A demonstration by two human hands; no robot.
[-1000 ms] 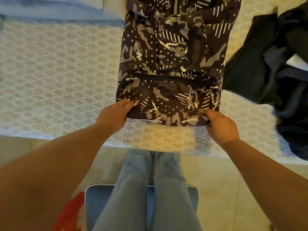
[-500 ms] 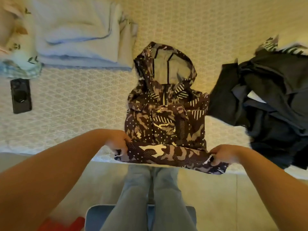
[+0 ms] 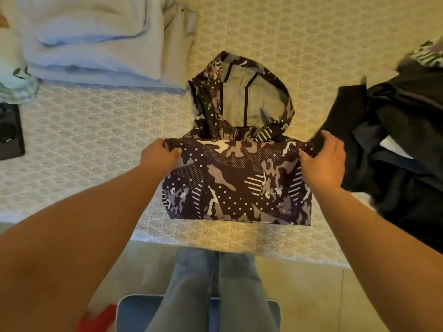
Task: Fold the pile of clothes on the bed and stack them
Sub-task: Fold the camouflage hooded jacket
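Head view, looking down at the bed edge; the camo hooded jacket (image 3: 236,185) lies at centre frame on the patterned bedspread (image 3: 96,140), its lower part doubled up over the body so the turned edge runs across at the base of the hood; the hood itself lies flat toward 12 o'clock, grey lining showing.

I see the left hand (image 3: 159,155) at 9 o'clock of the jacket, fingers curled round the left end of the turned edge, gripping it; the right hand (image 3: 323,159) at 3 o'clock pinches the right end of the same edge between thumb and fingers; both forearms reach in from 6 o'clock.

At 3 o'clock, just beside the right hand, a heap of dark clothes (image 3: 395,144), unfolded, touching the jacket's right side as far as I can tell; at 10 o'clock a stack of pale folded fabric (image 3: 96,44), apart from the jacket; at far 9 o'clock a black flat object (image 3: 10,133) on the bedspread, too cropped to identify.

Toward 6 o'clock, legs in blue jeans (image 3: 215,291) above a blue mat (image 3: 134,312).
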